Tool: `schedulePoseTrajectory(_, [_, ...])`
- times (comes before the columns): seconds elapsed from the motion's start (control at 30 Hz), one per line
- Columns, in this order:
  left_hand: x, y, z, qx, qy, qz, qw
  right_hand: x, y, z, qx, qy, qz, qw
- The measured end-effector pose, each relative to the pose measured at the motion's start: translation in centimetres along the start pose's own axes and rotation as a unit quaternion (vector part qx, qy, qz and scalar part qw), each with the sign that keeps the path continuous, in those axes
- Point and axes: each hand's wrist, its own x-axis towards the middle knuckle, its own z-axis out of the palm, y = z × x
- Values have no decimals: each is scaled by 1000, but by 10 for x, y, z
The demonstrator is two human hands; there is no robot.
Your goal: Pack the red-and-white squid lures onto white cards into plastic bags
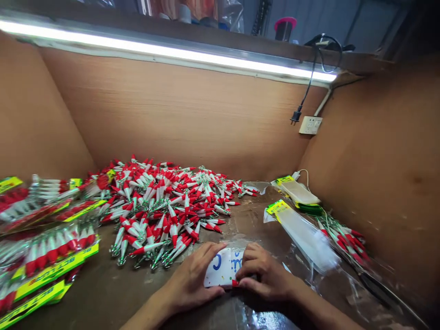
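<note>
Low in the middle of the work surface, my left hand (195, 275) is closed around the left side of a small white block (218, 270) with blue lettering and coloured specks. Its thumb lies along the near edge. My right hand (263, 270) is closed at the block's right side, fingers curled over it. A red tip (234, 283) pokes out beside the right thumb; the rest of that piece is hidden by the fingers. Just beyond lies a big heap of red-and-white spindle-shaped pieces (172, 206) with metal ends, resembling fishing floats.
Filled yellow-labelled packs (51, 270) lie at left. To the right are clear plastic bags (305, 233) with yellow headers, another bag stack (297, 190) and a bundle of red-and-white pieces (347, 243). A black plug (295, 115) hangs near a wall socket (311, 124), below a tube light (172, 52).
</note>
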Motion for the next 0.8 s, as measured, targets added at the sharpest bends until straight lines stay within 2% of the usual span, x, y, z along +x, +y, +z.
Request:
schedulePoseTrajectory(0.1, [-2, -1, -3, -6, -7, -5, 1000, 2, 12, -3, 39, 85, 91, 991])
schedulePoseTrajectory(0.17, [-3, -2, -3, -8, -12, -10, 1000, 8, 31, -10, 28, 133, 172, 976])
schedulePoseTrajectory(0.23, [-5, -3, -2, -10, -14, -10, 1000, 21, 60, -25, -33, 141, 250, 958])
schedulePoseTrajectory(0.3, [-6, -4, -1, -12, -13, -7, 1000, 39, 95, -46, -111, 122, 310, 936])
schedulePoseTrajectory(0.4, [-6, -5, 0, -12, -6, -7, 1000, 73, 147, -78, -180, 123, 354, 909])
schedulePoseTrajectory(0.5, [-5, -7, -1, -9, -5, -14, 1000, 100, 181, -92, -232, 111, 385, 886])
schedulePoseTrajectory(0.6, [-4, -12, -1, 2, -11, -19, 1000, 114, 197, -89, -263, 102, 395, 874])
schedulePoseTrajectory(0.8, [0, -24, 7, 30, -1, -8, 1000, 115, 216, -86, -267, 113, 386, 876])
